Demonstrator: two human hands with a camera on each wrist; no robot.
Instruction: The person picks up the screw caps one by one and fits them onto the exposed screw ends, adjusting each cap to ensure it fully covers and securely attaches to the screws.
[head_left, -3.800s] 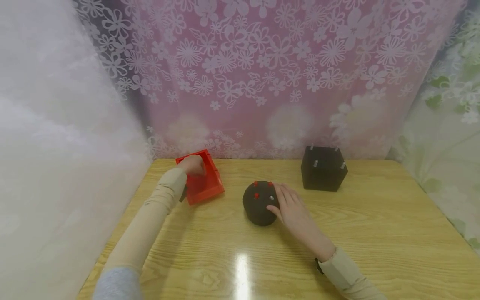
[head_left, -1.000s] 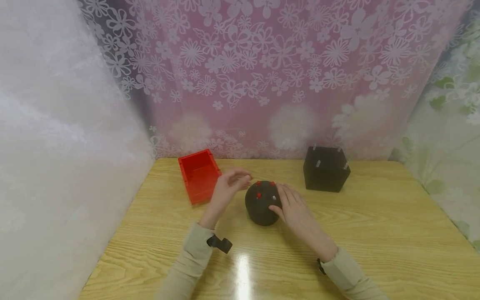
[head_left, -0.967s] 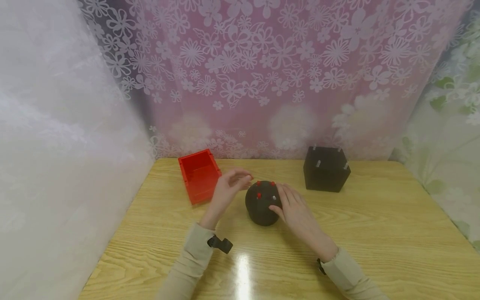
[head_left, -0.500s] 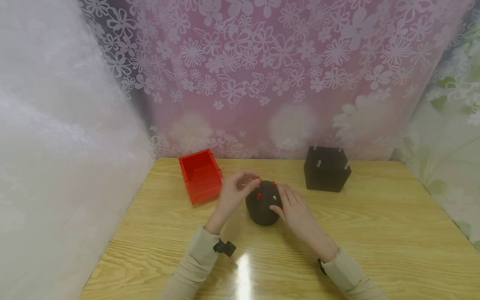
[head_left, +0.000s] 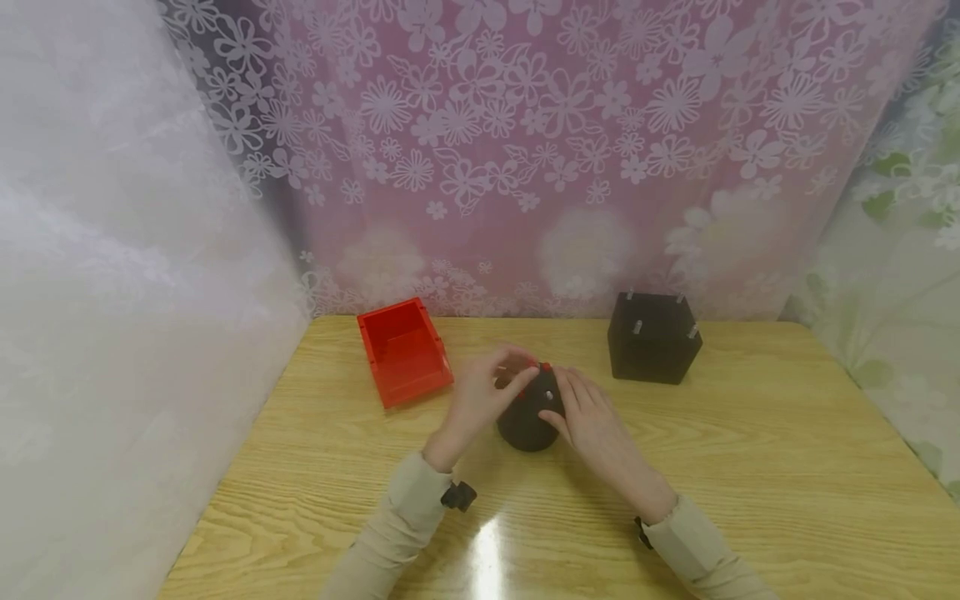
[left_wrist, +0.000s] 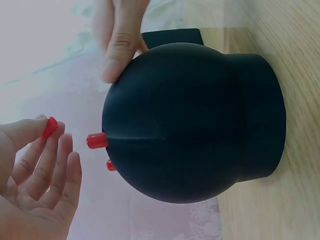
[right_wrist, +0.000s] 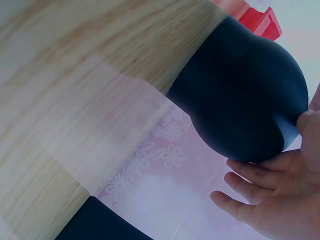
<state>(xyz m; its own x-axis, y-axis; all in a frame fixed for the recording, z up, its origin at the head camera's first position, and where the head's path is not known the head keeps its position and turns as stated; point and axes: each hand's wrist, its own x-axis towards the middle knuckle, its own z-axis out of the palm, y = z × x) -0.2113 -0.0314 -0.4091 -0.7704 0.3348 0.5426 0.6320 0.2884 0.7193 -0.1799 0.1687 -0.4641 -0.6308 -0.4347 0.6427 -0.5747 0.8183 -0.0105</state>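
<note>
A small red cap (left_wrist: 50, 127) is pinched between the thumb and index finger of my left hand (head_left: 474, 400), close over the top of a black, round-topped stand (head_left: 527, 429). In the left wrist view, the cap is apart from the stand. Red caps (left_wrist: 97, 140) project from the dome, and a bare whitish peg (head_left: 549, 395) shows near my right thumb. My right hand (head_left: 600, 437) holds the dome's right side, thumb in front and fingers behind. The left fingers hide part of the dome's top in the head view.
An open red bin (head_left: 408, 362) lies at the back left of the wooden table (head_left: 300, 467). Toward the back right stands a black box (head_left: 652, 354) with several clear pegs on top. A floral curtain (head_left: 480, 167) hangs behind the table.
My left hand came out of the red bin with a red cap, then moved right over the dome's top. The right hand has stayed on the dome.
</note>
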